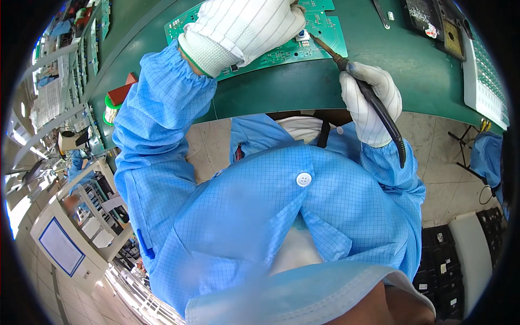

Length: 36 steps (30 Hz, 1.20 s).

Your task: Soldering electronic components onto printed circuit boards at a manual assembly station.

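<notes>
My right hand (372, 100), in a white striped glove, is closed around a soldering iron (374, 103) with a black handle and cable. The iron's tip points left and rests at or just over a small component (302, 35) on a green circuit board (331, 40); contact is too fine to tell. My left hand (246, 30), also gloved, lies across the board with its fingers curled beside that component. Something dark shows at its fingertips by the upper edge, but I cannot make out what it is.
The board lies on a green mat (422, 81). Metal tweezers (381, 15) lie beyond the iron. A black soldering stand (452, 35) and a white tray of green boards (485, 86) are at the right. A solder spool (112, 111) and red block (123, 91) sit left.
</notes>
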Each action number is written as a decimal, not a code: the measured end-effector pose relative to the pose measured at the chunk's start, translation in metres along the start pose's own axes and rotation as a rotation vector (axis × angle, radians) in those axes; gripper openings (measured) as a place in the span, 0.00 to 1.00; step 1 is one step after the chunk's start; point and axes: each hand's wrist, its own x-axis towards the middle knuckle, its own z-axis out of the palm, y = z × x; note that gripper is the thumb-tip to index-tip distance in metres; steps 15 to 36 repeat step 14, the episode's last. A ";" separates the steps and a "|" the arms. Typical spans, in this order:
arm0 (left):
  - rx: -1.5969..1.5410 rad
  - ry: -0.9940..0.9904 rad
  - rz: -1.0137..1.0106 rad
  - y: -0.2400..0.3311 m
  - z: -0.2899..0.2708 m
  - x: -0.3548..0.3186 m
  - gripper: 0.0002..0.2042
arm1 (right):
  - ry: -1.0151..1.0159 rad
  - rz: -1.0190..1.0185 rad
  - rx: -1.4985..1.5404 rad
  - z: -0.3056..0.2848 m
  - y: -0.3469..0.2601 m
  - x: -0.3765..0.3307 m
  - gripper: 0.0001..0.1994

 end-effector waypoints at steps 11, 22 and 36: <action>0.084 0.003 0.144 -0.003 0.002 -0.003 0.08 | -0.004 0.021 0.046 0.001 0.000 0.000 0.13; 0.063 0.012 0.197 -0.008 0.007 -0.005 0.08 | 0.000 0.020 0.034 0.002 0.000 -0.001 0.14; 0.063 0.012 0.197 -0.008 0.007 -0.005 0.08 | 0.000 0.020 0.034 0.002 0.000 -0.001 0.14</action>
